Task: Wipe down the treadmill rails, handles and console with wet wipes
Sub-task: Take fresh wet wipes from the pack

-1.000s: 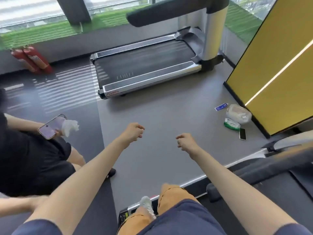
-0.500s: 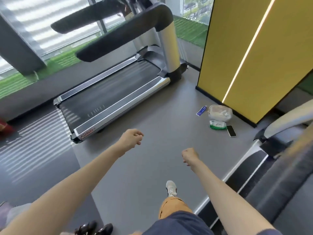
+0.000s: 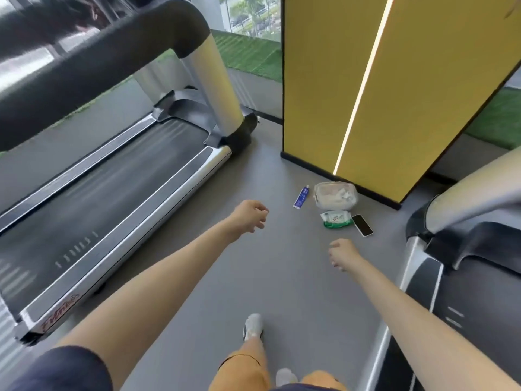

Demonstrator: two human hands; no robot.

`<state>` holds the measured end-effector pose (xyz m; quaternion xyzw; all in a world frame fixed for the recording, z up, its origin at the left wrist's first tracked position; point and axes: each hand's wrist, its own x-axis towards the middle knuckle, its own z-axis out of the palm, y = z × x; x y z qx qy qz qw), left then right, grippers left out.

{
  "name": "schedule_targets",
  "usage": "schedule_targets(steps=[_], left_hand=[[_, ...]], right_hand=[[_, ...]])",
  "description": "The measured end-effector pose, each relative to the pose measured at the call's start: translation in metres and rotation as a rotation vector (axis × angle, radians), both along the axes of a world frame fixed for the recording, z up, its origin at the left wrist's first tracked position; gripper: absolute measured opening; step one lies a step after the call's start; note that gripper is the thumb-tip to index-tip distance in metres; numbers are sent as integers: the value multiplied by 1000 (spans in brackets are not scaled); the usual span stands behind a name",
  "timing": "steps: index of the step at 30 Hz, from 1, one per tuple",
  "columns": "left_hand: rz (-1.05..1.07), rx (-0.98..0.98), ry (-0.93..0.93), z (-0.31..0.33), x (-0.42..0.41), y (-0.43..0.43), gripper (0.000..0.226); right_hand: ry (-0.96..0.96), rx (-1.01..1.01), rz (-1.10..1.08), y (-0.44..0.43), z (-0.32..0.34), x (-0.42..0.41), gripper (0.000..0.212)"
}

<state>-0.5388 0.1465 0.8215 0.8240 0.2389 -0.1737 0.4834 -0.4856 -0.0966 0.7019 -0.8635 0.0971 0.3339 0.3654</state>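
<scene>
**Bare hands between two treadmills**

Far left, treadmill (image 3: 112,193), top blurred and cut off; red logo (image 3: 57,311) on its rail end, unreadable. Left hand (image 3: 249,218), fingers loosely curled, gripping nothing. On the floor (image 3: 282,283): blue tube (image 3: 301,197), clear bag (image 3: 335,196), wet wipes pack (image 3: 337,219), print too small to read, phone (image 3: 362,225). Right hand (image 3: 342,253) likewise loose, empty. Far right, second treadmill (image 3: 465,266), cropped.
</scene>
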Motion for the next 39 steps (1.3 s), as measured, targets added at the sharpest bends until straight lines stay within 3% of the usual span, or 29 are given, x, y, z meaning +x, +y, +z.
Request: schedule_targets(steps=[6,12,19,23,31,39], left_hand=[[-222,-16,39,-20,117,20,16],[-382,-23,51,-28,214,11,24],[-462,-43,127,-64,319,-45,37],[-534,-18,141,-104,363,-83,54],[-587,143,190,-200,441,-107,56],[-788,272,239,-331,521,-121,51]], right_hand=[[-28,-101,-240,-23,8,60,66],[24,-180,-376,-37,16,91,70],[-69,-152,-641,-65,9,144,87],[27,-126,-658,-92,-35,179,90],[84,-95,-596,-109,-114,262,90],[229,-186,-430,-103,-238,350,63]])
